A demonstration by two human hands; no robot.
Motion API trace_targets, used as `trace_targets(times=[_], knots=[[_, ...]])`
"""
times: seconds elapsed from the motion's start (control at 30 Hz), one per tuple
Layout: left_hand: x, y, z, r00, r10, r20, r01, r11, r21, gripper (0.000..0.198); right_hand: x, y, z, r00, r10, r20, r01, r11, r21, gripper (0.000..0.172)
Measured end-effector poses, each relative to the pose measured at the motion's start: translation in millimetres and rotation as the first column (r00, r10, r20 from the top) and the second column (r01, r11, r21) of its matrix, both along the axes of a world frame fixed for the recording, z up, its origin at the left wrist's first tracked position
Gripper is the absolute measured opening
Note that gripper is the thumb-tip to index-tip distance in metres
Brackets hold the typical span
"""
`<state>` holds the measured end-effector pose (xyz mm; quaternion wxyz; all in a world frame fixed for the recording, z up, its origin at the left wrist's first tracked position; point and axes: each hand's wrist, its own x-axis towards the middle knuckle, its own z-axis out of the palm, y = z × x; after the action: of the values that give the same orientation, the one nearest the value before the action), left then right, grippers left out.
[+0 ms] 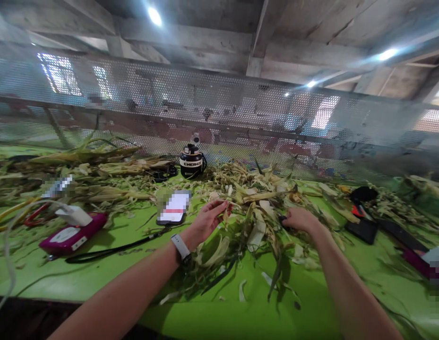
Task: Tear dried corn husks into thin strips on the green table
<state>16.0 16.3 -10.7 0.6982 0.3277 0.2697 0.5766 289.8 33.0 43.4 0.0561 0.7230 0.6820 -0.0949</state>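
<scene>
My left hand point(207, 221), with a pale watch strap on its wrist, is closed in a pinch on a thin pale strip of corn husk point(230, 206) above the pile. To the right, my right hand point(297, 220) is curled shut. A small dark thing shows at its fingertips, too little of it to name. Between and below the hands lie dry and green corn husks point(256, 236), several of them long and twisted. A larger heap of husk scraps point(240, 178) rises just beyond both hands.
A phone point(175, 208) lies left of my hands, near a black strap point(116, 250). A purple power strip point(73, 233) with a white charger stands farther left. Behind are a black bottle point(191, 161) and a perforated metal screen point(226, 113). A dark flat object point(361, 230) lies right.
</scene>
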Motion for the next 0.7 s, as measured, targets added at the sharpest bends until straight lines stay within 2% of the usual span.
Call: trace_targets(times=[0.07,0.13,0.23,0.3,0.4,0.57,0.7], knots=[[-0.2,0.4,0.2,1.0,-0.005,-0.001,0.005,1.0,-0.012,0.025,8.1,0.7,2.9,0.999,0.015,-0.048,-0.015,1.0,-0.017,0.026],[0.0,0.4,0.8,1.0,0.002,-0.006,-0.002,0.999,-0.036,0.025,16.9,2.2,4.8,0.997,0.0,-0.082,0.002,1.0,0.024,0.026],[0.4,0.3,1.3,1.0,0.015,-0.015,-0.016,0.998,-0.058,0.023,24.4,3.9,6.2,0.992,-0.038,-0.118,0.063,0.975,0.212,0.013],[0.3,0.8,0.7,0.999,0.025,-0.023,-0.027,0.998,-0.054,0.023,21.1,3.0,6.8,0.99,0.0,-0.142,0.051,0.932,0.358,0.017],[-0.4,2.5,-1.4,0.998,0.04,-0.038,-0.042,0.998,-0.05,0.027,1.8,-3.9,7.2,0.982,0.121,-0.149,-0.034,0.873,0.487,0.03],[-1.5,6.6,-7.8,0.997,0.047,-0.063,-0.047,0.999,0.004,0.029,-41.3,-24.0,3.6,0.913,0.388,-0.129,-0.271,0.81,0.52,0.033],[-1.3,8.2,-11.6,0.997,0.048,-0.062,-0.045,0.998,0.041,0.029,-56.5,-32.6,-1.6,0.892,0.45,-0.042,-0.359,0.763,0.537,0.03]])
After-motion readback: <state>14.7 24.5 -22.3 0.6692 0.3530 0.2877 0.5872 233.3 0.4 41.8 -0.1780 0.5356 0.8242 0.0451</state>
